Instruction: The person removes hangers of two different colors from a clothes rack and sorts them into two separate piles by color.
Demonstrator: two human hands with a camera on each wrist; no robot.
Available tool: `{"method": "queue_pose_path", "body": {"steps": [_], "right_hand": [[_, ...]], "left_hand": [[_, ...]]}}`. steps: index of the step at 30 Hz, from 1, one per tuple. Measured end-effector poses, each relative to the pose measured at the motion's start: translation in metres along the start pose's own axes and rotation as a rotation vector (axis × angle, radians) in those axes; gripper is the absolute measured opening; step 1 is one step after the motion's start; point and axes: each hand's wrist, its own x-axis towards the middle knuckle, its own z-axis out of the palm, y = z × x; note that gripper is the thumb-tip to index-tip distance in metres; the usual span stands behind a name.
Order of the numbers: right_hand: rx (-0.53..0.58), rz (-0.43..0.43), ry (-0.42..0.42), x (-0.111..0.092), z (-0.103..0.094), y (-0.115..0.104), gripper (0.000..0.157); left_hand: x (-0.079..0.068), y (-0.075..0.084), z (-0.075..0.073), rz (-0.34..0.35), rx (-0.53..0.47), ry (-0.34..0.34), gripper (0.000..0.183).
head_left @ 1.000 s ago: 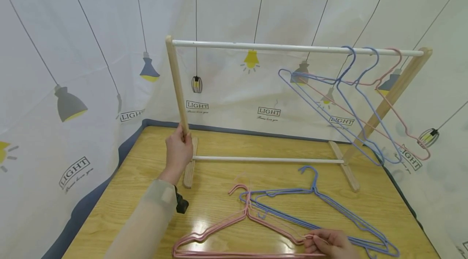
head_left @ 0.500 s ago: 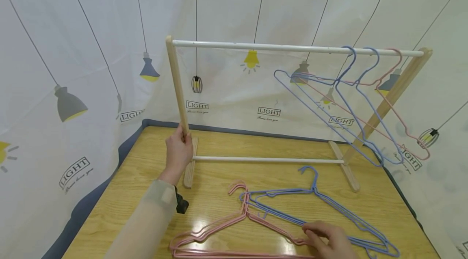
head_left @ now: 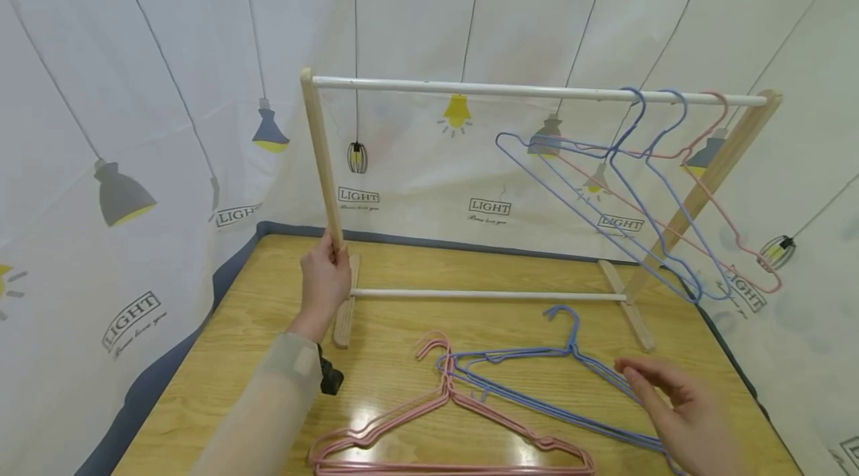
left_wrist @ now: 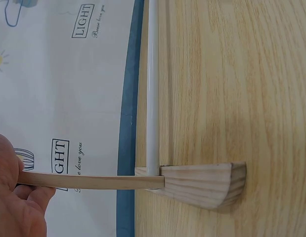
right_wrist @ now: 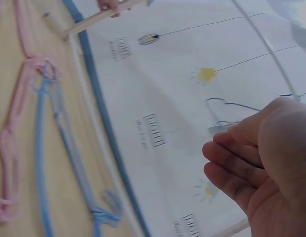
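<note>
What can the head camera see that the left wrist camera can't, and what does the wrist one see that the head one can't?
Only the head view shows the right hand, the rack's top bar and the pink hangers and blue hangers lying on the table.

Only the left wrist view shows the stripy wood grain on the front end of the rack's foot up close.

Both show the left hand gripping the wooden post, the white lower bar and the table.
</note>
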Motion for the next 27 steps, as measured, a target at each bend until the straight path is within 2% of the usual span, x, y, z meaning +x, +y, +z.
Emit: {"method": "queue_pose_path", "body": {"steps": [5, 9, 12, 15, 19, 22, 27], "right_hand": [[0.011, -0.12, 0.115, 0.026, -0.026, -0.015, 0.027], [0.062, -0.224, 0.218, 0.048, -0.044, -0.018, 0.03], [0.123, -0.291, 0.262, 0.064, -0.055, -0.018, 0.029], [0.08, -0.249, 0.298, 0.077, -0.064, -0.019, 0.03], [-0.017, -0.111, 0.318, 0.087, -0.067, -0.014, 0.035], [0.0, -0.043, 0.325, 0.09, -0.064, -0.004, 0.038], [0.049, -0.021, 0.321, 0.095, -0.057, 0.012, 0.038]], "left_hand": [[0.0, 0.001, -0.001, 0.008, 0.012, -0.003, 0.023], [0.0, 0.0, -0.001, 0.02, 0.023, -0.001, 0.02], [0.001, 0.0, -0.001, 0.026, 0.029, 0.003, 0.022], [0.001, -0.001, -0.002, 0.024, 0.029, 0.005, 0.026], [0.0, -0.002, -0.002, 0.02, 0.026, 0.008, 0.026], [0.0, -0.003, -0.001, 0.026, 0.031, 0.008, 0.025], [0.0, -0.002, -0.001, 0.033, 0.032, 0.009, 0.024]]}}
